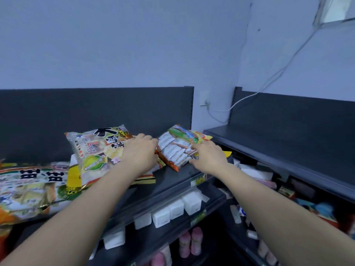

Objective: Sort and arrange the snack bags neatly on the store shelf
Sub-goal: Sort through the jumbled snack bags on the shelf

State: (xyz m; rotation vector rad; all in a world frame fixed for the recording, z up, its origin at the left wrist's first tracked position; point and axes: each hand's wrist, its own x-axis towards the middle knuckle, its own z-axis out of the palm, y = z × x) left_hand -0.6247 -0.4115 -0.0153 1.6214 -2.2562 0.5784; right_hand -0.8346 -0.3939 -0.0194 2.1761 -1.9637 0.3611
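Head view puts you mid-sort on the top shelf (172, 177). Both hands are at the small bag (175, 150), which lies askew near the shelf's right end, just beside the big bag (96, 150). Your right hand (210, 157) pinches its near right edge, thumb below and fingers on top. Your left hand (141, 151) lies over the big bag's right edge, fingers bent toward the small bag. The knuckles hide the tips, so you cannot tell whether they grip. Next, probably, square the small bag and set it straight beside its neighbour. A yellow bag (205, 136) behind it is mostly covered, and the left bag (28, 185) is cut off.
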